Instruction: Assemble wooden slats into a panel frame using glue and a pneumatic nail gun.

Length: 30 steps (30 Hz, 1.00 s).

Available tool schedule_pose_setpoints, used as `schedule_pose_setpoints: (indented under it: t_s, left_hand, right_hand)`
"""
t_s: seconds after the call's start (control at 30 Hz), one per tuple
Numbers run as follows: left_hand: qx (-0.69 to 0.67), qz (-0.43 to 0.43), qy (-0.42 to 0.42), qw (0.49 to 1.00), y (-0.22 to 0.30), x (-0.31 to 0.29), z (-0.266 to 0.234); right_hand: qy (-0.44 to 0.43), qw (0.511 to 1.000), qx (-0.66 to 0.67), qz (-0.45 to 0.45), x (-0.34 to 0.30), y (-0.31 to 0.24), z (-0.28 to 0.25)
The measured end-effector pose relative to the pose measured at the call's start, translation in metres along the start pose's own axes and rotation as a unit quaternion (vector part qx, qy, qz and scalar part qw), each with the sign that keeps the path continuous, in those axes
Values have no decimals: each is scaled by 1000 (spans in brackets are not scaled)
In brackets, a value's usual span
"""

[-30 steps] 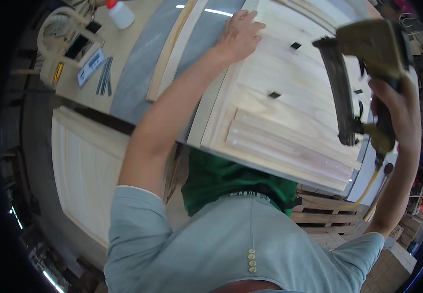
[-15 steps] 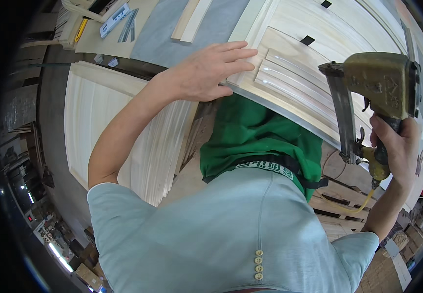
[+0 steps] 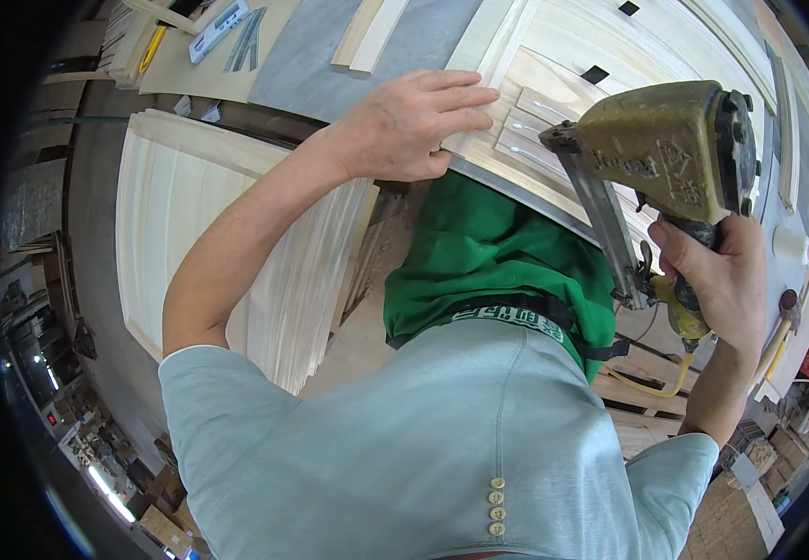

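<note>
My right hand (image 3: 717, 271) is wrapped round the grip of a yellowish pneumatic nail gun (image 3: 652, 140), its long magazine slanting down to the left. The gun's nose hangs over a pale wooden panel (image 3: 554, 61); whether it touches is hard to tell. On the panel's near part lie slim wooden strips (image 3: 516, 149) with glossy glue streaks, partly hidden behind the gun. My left hand (image 3: 423, 121) rests on the panel's near left corner, its fingers stretched out flat over the edge and nothing held in them.
Left of me stands a stack of pale panels (image 3: 199, 215). Two loose strips (image 3: 367, 37) lie on the grey tabletop (image 3: 302, 65). At the right are a white glue bottle (image 3: 790, 245) with red tip and a hammer (image 3: 782, 322). A yellow air hose (image 3: 670, 387) hangs below the gun.
My right hand has brought the nail gun left and slightly up, over the glued strips. The glue bottle and hammer have come into sight behind it. My left hand has barely shifted.
</note>
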<state>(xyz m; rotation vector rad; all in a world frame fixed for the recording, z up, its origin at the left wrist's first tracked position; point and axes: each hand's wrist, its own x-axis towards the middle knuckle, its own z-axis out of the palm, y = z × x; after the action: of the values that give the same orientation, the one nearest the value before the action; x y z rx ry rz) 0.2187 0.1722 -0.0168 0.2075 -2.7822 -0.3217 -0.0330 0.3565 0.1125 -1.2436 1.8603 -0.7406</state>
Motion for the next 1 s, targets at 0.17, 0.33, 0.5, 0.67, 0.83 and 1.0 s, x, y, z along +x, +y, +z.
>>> schedule_pose_setpoints:
  t_s: [0.17, 0.33, 0.5, 0.67, 0.83, 1.0]
  left_hand:
    - [8, 0, 5, 1000, 4, 8, 1]
    - [15, 5, 18, 1000, 7, 14, 2]
    - [17, 3, 28, 999, 13, 24, 1]
    - [5, 4, 33, 999, 20, 40, -3]
    - [6, 11, 51, 999, 29, 48, -6]
    - [-1, 1, 49, 999, 33, 52, -8]
  right_hand:
    - [-9, 999, 14, -34, 4, 3, 0]
    - [-38, 999, 19, -22, 7, 3, -1]
    - [-58, 998, 9, -21, 9, -2, -5]
    - [-77, 996, -29, -19, 12, -5, -9]
    - [-76, 995, -32, -63, 11, -4, -7]
    - [-92, 993, -53, -50, 11, -10, -7]
